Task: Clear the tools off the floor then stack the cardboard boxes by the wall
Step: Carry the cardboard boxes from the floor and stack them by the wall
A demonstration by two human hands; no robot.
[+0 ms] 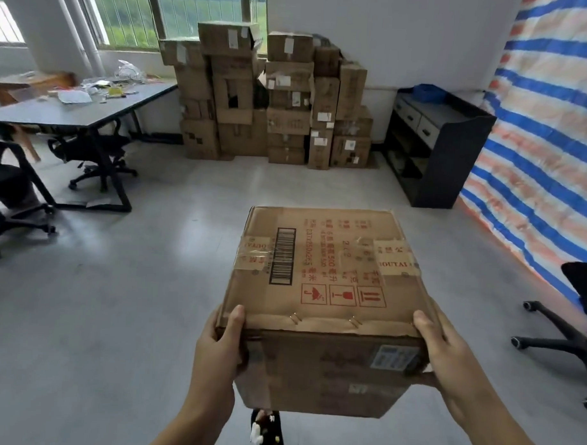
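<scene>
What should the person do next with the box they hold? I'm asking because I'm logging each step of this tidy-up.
Probably carry it straight ahead to the stack of boxes by the far wall. The left hand and right hand grip the cardboard box at its near corners, off the ground, and the grey floor between it and the stack shows no obstacle.

Left hand and right hand grip a taped brown cardboard box between them; stacked brown cardboard boxes stand far ahead.
</scene>
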